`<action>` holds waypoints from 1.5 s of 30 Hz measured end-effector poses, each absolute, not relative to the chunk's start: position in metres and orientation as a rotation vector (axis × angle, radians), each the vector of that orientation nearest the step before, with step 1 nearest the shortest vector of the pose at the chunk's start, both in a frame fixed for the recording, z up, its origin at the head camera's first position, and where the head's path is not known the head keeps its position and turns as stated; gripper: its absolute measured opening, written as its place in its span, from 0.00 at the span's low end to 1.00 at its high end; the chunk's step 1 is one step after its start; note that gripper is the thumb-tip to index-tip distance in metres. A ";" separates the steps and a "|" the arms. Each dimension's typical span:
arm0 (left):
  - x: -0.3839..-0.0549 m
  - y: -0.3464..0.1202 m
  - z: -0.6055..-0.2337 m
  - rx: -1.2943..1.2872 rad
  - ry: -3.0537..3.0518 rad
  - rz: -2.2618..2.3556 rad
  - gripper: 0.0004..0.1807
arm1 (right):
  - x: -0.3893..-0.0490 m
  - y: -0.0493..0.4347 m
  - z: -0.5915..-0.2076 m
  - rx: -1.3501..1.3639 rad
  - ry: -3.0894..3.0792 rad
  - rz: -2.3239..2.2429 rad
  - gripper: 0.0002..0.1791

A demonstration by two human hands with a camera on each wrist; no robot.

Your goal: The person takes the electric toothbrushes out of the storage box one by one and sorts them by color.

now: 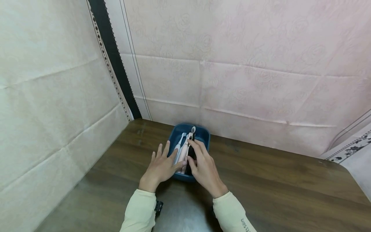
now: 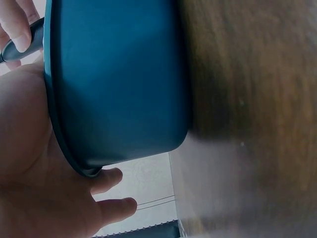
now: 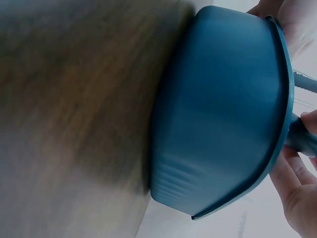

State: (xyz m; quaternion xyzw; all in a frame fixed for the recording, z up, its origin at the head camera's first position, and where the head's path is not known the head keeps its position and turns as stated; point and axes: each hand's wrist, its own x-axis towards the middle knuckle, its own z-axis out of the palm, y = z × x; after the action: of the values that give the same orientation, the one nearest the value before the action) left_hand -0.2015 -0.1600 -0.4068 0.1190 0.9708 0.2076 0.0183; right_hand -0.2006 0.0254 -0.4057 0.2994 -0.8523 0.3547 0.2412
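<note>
A blue plastic bin (image 1: 206, 132) stands on the table, holding several electric toothbrushes. Inside, a pale white toothbrush (image 1: 178, 144) leans at the left, with a pinkish-white toothbrush (image 1: 183, 152) beside it. My right hand (image 1: 205, 169) pinches a black toothbrush (image 1: 190, 153) at the bin's right side; its dark handle (image 3: 301, 138) rises just above the rim in the right wrist view. My left hand (image 1: 159, 168) lies across the bin's left rim, fingers spread, with the thumb reaching over the lighter toothbrushes. Their lower ends are partly hidden by my hands.
The brown wooden table (image 1: 275, 183) extends to both sides of the bin. Directly behind the bin hangs a pale patterned cloth wall (image 1: 246, 90), and another cloth wall (image 1: 58, 106) borders the table's left edge.
</note>
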 end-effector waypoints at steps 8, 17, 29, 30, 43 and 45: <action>-0.202 -0.159 -0.406 0.359 3.006 0.659 0.39 | -0.202 0.029 -0.397 0.818 -2.298 0.962 0.35; -0.202 -0.160 -0.405 0.352 3.007 0.654 0.40 | -0.203 0.029 -0.385 0.815 -2.274 0.955 0.35; -0.201 -0.160 -0.405 0.359 3.003 0.671 0.40 | -0.203 0.027 -0.368 0.833 -2.236 0.928 0.35; -0.201 -0.160 -0.405 0.355 3.001 0.671 0.39 | -0.203 0.027 -0.367 0.837 -2.234 0.924 0.35; -0.199 -0.159 -0.406 0.363 3.003 0.678 0.39 | -0.203 0.029 -0.355 0.867 -2.216 0.911 0.34; -0.199 -0.159 -0.407 0.363 2.998 0.684 0.39 | -0.203 0.030 -0.355 0.859 -2.216 0.915 0.34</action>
State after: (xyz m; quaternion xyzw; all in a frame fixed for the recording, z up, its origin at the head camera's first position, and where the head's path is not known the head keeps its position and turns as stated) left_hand -0.1990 -0.1587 -0.4065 0.1173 0.9680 0.2209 0.0223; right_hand -0.2029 0.0302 -0.3551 0.3226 -0.8319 0.3435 0.2931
